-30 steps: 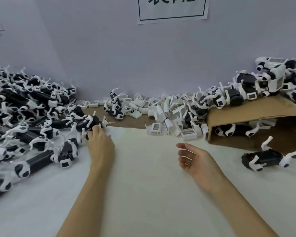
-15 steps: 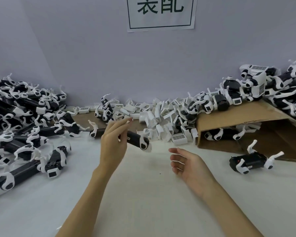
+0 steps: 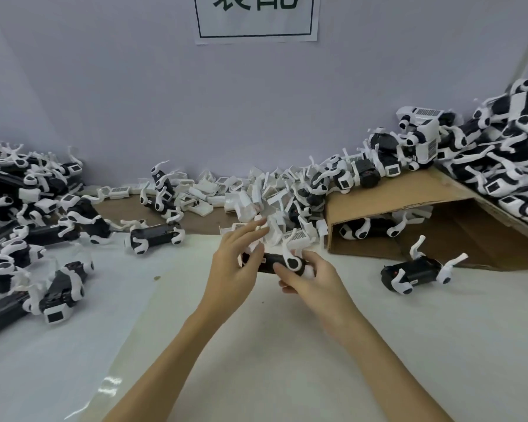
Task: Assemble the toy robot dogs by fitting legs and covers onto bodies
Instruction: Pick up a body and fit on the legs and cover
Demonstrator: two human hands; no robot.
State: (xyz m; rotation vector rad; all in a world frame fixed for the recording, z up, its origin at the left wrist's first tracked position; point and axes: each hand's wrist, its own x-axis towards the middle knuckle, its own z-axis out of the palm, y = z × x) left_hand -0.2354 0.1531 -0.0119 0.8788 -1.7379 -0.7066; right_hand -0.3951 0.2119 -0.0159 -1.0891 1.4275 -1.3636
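A black toy dog body point(image 3: 270, 263) with white legs is held between both hands above the middle of the table. My left hand point(image 3: 233, 269) grips its left end, thumb in front and fingers reaching over the top. My right hand point(image 3: 311, 277) holds its right end from below, by a white leg joint point(image 3: 293, 260). A heap of white covers point(image 3: 244, 196) lies just behind the hands, against the wall.
Many black bodies with legs are heaped at the left point(image 3: 22, 214). A folded cardboard sheet point(image 3: 409, 193) at the right carries finished dogs point(image 3: 500, 162). One body point(image 3: 415, 271) lies by the cardboard's front edge, another point(image 3: 154, 236) left of centre.
My left hand took a body from the left heap and carried it right to the centre. My right hand, open a moment ago, has come up and taken hold of the body's other end.
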